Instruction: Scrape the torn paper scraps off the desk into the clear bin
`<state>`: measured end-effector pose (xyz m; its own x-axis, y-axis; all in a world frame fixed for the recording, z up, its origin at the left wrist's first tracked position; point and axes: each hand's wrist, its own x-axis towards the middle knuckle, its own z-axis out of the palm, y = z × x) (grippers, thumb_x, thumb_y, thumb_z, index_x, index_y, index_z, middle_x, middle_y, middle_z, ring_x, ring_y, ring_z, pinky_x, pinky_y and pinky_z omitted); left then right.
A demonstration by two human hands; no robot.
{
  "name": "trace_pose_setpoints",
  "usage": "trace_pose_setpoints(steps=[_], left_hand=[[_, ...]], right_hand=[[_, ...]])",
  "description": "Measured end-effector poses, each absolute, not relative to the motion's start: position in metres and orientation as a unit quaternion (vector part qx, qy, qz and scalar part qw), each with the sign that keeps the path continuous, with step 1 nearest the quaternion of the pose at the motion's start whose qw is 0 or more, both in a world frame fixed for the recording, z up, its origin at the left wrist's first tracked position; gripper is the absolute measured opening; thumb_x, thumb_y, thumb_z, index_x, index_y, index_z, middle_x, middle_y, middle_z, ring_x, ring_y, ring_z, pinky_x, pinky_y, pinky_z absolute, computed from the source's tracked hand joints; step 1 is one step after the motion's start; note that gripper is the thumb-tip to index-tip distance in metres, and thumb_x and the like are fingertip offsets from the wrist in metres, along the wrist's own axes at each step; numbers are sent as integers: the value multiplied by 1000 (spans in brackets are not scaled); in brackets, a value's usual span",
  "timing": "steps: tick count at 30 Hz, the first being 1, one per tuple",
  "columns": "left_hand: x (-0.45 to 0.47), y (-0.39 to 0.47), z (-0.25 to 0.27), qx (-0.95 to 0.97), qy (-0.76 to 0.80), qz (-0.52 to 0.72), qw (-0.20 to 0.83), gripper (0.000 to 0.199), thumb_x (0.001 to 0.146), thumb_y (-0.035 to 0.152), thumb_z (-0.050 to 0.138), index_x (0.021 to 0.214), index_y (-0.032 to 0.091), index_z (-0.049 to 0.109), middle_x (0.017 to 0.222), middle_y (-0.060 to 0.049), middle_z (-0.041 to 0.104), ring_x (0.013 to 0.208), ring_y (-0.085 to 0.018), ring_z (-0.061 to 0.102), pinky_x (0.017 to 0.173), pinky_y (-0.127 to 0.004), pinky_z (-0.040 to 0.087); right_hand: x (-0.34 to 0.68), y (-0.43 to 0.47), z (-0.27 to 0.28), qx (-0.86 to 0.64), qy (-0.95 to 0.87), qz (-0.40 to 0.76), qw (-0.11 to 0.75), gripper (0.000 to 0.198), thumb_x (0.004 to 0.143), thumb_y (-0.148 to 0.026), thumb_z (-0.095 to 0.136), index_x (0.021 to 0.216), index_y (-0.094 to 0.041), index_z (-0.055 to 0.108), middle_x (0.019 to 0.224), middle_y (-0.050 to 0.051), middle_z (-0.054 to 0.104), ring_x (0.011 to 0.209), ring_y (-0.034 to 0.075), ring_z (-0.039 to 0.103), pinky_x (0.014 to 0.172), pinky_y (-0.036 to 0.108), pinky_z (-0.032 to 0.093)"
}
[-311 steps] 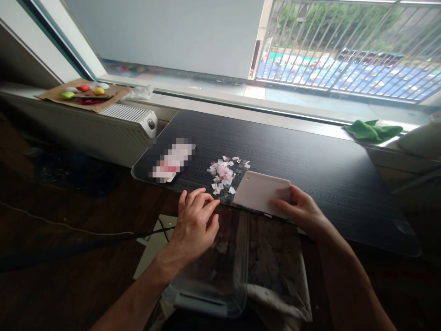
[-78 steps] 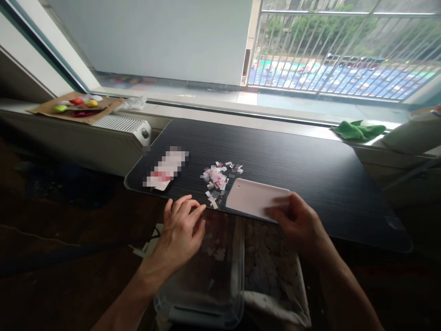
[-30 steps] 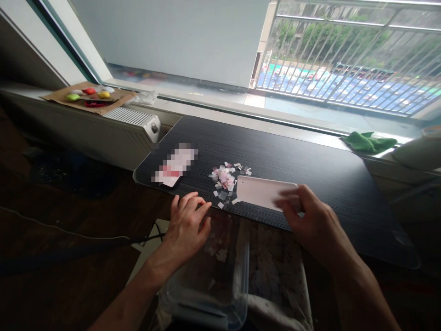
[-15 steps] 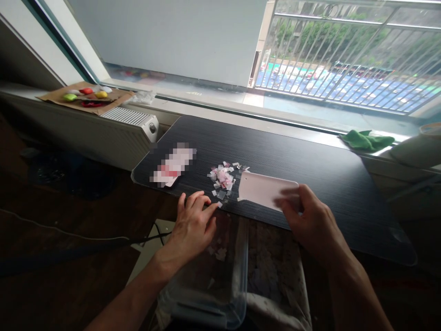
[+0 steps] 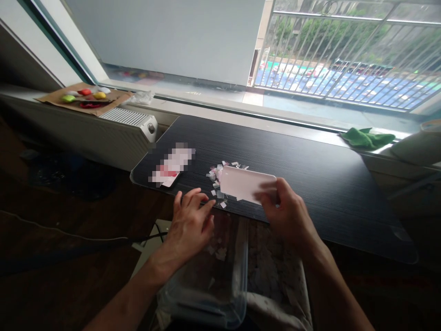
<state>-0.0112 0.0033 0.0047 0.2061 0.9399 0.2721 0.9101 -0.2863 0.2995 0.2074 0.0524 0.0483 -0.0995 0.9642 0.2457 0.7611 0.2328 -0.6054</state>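
Note:
My right hand [image 5: 289, 214] grips the right end of a flat, pale pink rectangular piece [image 5: 244, 181] with rounded corners. I cannot tell just what kind of thing it is. Its left end covers part of a heap of small pink and white scraps [image 5: 214, 176] on the dark table [image 5: 317, 170]. My left hand [image 5: 191, 218] hovers at the table's near edge, open, fingers bent and apart, with a loose scrap [image 5: 223, 205] near the index fingertip. Below the edge sits a clear plastic bin [image 5: 243, 276] with a few scraps inside.
A blurred-out pink and white item [image 5: 174, 163] lies at the table's left. On the sill are a brown board [image 5: 51, 99] with coloured lumps and a green cloth [image 5: 367, 138]. A white radiator [image 5: 120, 142] stands left of the table; a cable [image 5: 69, 231] runs across the floor.
My right hand has moved left with the pink piece, which now covers part of the scrap heap. One scrap by my left index finger has shifted slightly right; the left hand has barely moved.

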Motion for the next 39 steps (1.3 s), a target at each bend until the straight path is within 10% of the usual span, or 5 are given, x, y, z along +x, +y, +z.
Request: trace_pose_setpoints(steps=[39], left_hand=[[-12, 28, 7, 788, 598, 144, 3, 35, 88, 19, 43, 111, 20, 69, 111, -13, 62, 124, -33, 46, 108, -66, 26]], right_hand=[[245, 26, 49, -625, -717, 140, 274, 10, 85, -25, 57, 95, -26, 58, 81, 0, 75, 67, 19, 69, 59, 26, 45]])
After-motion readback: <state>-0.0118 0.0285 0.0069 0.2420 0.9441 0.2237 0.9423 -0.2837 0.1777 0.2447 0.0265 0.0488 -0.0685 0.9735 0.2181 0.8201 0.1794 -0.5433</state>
